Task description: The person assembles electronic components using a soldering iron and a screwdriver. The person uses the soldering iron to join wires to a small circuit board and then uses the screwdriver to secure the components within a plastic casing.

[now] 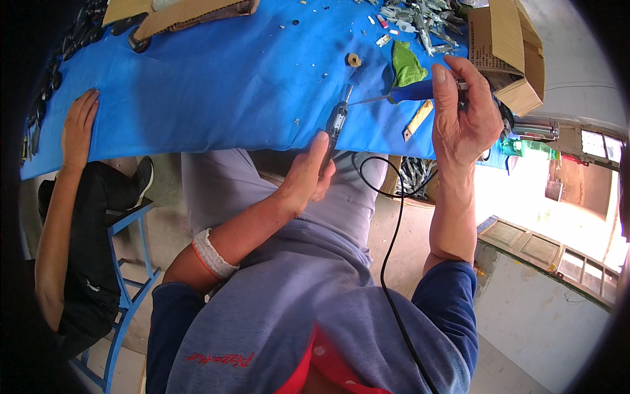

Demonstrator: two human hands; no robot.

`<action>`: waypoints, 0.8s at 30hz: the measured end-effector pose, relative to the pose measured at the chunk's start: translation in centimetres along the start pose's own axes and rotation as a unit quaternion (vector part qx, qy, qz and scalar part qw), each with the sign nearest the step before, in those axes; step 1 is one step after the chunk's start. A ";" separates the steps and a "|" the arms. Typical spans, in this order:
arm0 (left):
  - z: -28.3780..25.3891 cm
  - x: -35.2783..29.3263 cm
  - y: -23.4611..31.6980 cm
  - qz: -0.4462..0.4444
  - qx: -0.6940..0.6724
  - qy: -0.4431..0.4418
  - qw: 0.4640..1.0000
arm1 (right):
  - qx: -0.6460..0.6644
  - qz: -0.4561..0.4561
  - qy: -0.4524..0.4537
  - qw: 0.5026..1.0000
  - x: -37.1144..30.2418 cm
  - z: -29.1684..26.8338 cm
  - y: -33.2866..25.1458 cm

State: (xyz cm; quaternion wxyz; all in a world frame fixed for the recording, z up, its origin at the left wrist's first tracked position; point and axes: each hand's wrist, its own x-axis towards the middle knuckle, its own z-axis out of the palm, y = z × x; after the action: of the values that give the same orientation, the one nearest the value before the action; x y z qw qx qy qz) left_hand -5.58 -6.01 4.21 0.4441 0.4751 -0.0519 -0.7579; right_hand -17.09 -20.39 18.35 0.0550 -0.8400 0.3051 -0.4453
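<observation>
My left hand [305, 176] is wrapped round a slim black handheld device [337, 123] with a bare metal tip and a pale inner section showing; its exact kind is not clear. In my right hand [466, 118] is a screwdriver [412, 92] with a blue handle, gripped near the handle's end. Its thin shaft points left, and the tip comes close to the upper part of the device; whether they touch, I cannot tell. Just beyond the screwdriver handle lies a green cloth [407, 64]. A yellowish strip-like tool [418, 120] rests below the handle.
A blue cloth [216, 85] covers the table. Loose metal and plastic parts [426, 23] are heaped at the far right beside a cardboard box [508, 49]. A brown ring [354, 60] lies nearer. Black pieces line the left edge, near another person's hand [80, 128]. A black cable [387, 262] crosses my front.
</observation>
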 end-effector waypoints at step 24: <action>0.4 0.1 0.2 -0.004 -0.003 0.038 0.999 | 0.009 0.006 0.009 1.000 -0.1 -0.2 -0.2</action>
State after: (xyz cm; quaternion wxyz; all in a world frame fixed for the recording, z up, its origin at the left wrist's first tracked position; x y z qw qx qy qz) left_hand -5.78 -6.28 4.46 0.4441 0.5023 -0.0314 -0.7413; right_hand -17.22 -20.17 18.52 0.0628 -0.8333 0.3067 -0.4556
